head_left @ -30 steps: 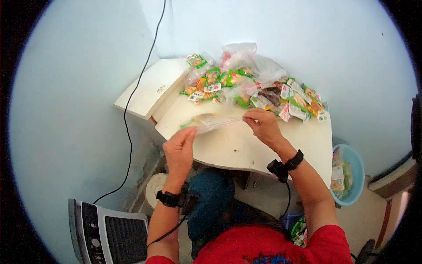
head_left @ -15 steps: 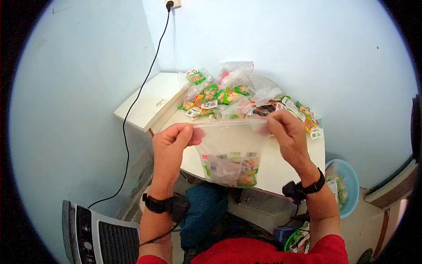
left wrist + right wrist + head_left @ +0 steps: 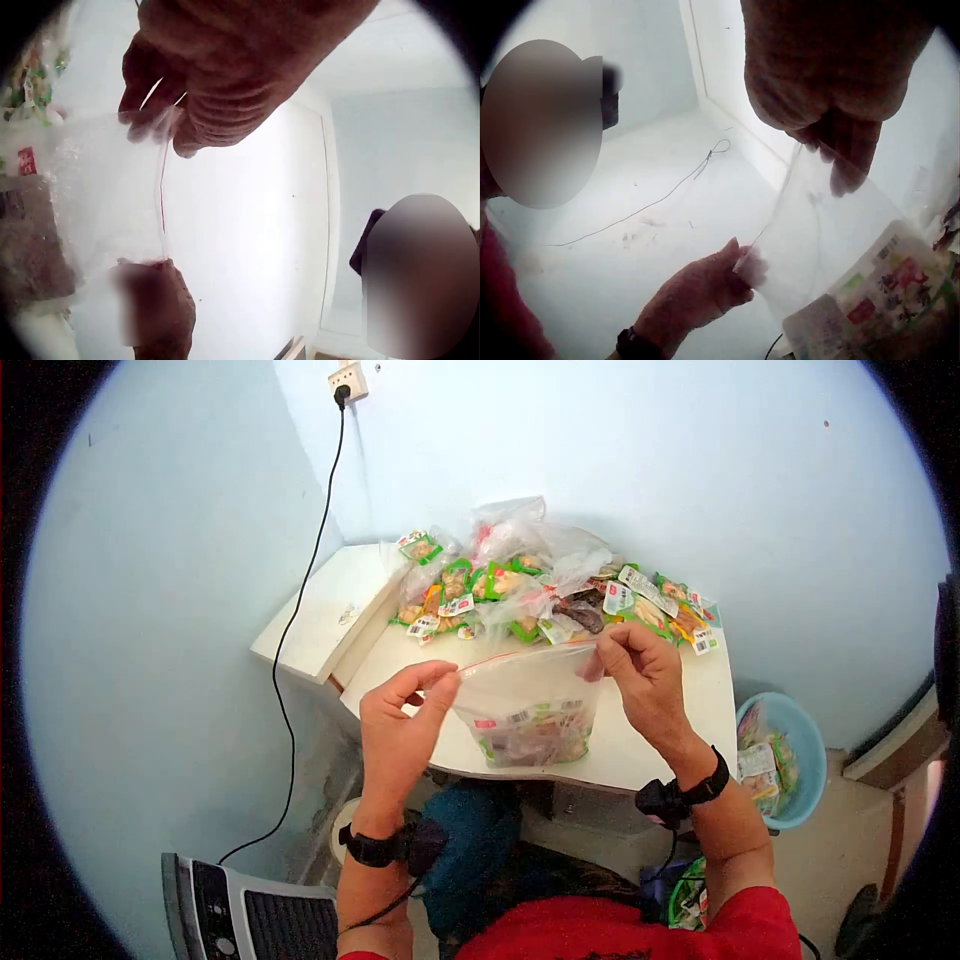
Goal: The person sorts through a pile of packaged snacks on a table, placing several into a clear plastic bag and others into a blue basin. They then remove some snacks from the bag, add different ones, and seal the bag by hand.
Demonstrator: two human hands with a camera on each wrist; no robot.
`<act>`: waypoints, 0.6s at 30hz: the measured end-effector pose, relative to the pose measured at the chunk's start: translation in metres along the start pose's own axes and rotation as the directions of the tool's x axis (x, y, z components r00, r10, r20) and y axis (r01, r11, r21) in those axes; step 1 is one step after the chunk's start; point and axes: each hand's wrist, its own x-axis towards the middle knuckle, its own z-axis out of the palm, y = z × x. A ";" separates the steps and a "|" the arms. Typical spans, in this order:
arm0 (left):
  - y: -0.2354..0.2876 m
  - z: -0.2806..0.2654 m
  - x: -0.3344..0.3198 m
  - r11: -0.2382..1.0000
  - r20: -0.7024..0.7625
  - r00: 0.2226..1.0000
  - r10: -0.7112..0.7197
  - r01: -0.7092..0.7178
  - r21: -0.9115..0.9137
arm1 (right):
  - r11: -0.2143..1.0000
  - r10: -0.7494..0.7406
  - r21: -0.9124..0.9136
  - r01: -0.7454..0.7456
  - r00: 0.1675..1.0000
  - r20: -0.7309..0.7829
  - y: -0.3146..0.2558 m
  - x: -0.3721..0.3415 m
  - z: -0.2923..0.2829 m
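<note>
Not one word, brand name or number can be read. In the head view, barcodes (image 3: 517, 716) mark the labels of packets (image 3: 535, 745) inside the clear bag (image 3: 535, 675), toward five o'clock from centre, with a red patch (image 3: 485, 724) at their nine o'clock (lettering, perhaps, but too small to tell). At one o'clock, the pile of packs (image 3: 492, 582) carries white labels (image 3: 423, 627), their print illegible. The packs in the blue basin (image 3: 819, 760), near four o'clock, are equally unreadable, as are the pale markings on the appliance's control panel (image 3: 212, 910), between seven and eight.
</note>
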 end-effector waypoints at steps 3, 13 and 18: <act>0.014 0.006 0.004 0.889 0.045 0.942 0.333 -0.330 0.318 | 1.000 -0.015 -0.019 0.015 1.000 0.004 0.001 0.000 0.000; 0.033 0.045 0.023 0.788 0.231 0.837 0.496 -0.546 0.284 | 0.997 0.001 0.075 0.000 1.000 -0.012 -0.005 -0.009 0.000; 0.039 0.045 0.018 0.810 0.211 0.860 0.465 -0.510 0.291 | 0.985 0.029 0.171 -0.029 1.000 0.004 -0.004 -0.008 -0.001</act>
